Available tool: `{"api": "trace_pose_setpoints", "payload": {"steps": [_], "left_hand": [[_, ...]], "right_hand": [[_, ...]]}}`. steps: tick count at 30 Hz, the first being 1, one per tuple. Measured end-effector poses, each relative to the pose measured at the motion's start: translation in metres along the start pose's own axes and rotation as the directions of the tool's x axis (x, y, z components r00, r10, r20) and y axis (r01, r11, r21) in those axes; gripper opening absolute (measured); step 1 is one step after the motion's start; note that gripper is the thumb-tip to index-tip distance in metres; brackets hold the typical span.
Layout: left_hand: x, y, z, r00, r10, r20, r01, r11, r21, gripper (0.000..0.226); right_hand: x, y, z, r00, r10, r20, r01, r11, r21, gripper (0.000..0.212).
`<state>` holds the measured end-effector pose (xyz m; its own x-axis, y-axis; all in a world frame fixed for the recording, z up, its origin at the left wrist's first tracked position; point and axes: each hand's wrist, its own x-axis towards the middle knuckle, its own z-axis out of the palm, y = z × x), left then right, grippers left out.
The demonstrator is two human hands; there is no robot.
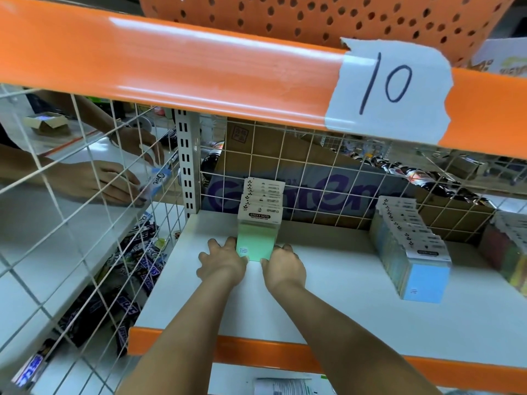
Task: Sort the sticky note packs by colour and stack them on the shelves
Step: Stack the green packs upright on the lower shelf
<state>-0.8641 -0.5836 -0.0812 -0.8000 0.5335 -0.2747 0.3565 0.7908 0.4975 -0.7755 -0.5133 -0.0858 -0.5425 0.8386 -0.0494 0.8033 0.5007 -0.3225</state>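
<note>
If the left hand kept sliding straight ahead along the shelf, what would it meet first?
Probably the wire mesh back; the left hand runs along the left side of the green sticky note row. Depth is uncertain.

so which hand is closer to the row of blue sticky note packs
Right. The right hand rests beside the green packs, on the side towards the blue packs; the left hand is beyond them.
</note>
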Motion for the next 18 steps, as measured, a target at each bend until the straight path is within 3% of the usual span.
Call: {"api": "trace_pose_setpoints", "payload": {"steps": [18], "left_hand": [[-0.0003,-0.0003,0.0002,1.000,0.014,-0.004,-0.014,1.000,-0.011,0.044]], "right_hand": [[0.0002,0.0040,0.0003,1.000,-0.017,-0.009,0.018,1.000,0.026,0.036]]}}
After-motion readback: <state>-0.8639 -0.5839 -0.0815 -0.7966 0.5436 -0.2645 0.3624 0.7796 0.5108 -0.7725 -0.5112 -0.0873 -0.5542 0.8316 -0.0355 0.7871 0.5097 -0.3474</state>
